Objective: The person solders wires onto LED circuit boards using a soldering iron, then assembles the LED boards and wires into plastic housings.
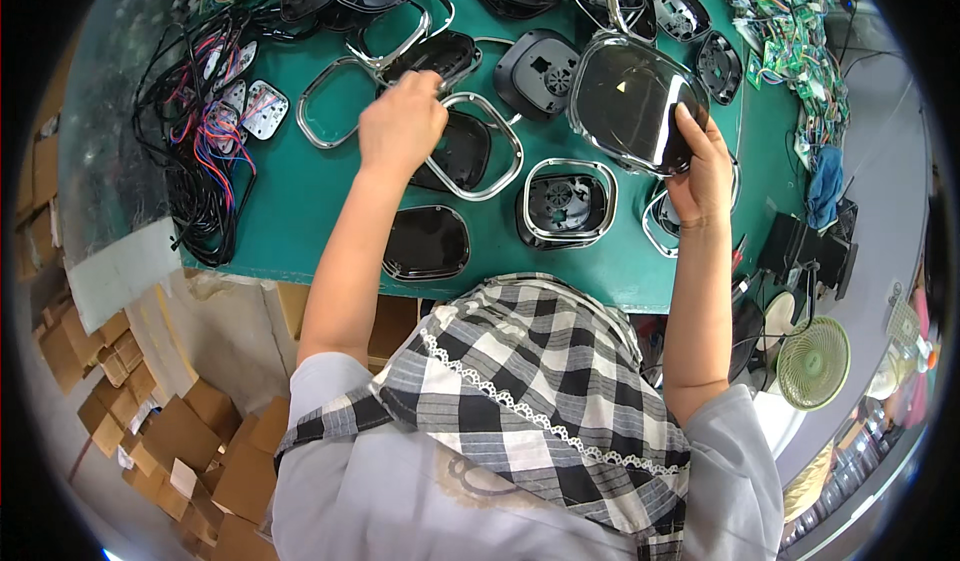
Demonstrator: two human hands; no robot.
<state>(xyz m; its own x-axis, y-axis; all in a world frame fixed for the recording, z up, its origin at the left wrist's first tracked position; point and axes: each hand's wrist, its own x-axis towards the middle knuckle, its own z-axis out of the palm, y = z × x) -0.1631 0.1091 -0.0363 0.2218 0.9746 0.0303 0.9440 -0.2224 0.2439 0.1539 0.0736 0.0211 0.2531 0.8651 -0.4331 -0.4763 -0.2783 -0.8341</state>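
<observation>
My right hand holds a glossy black rounded-square panel by its right edge, thumb on its face, raised over the table. At the upper middle, my left hand is closed, its fingertips at the near edge of a black plastic housing. Part of that edge is hidden by the fingers. Just below it, a silver rounded frame leans over another dark housing. A black housing with a silver frame lies between my arms, and a dark glossy panel rests beside my left forearm.
Black cables and small white boards with coloured wires are heaped at left on the green table. Green circuit boards pile up along the right. A blue cloth, a green fan and cardboard boxes surround the table.
</observation>
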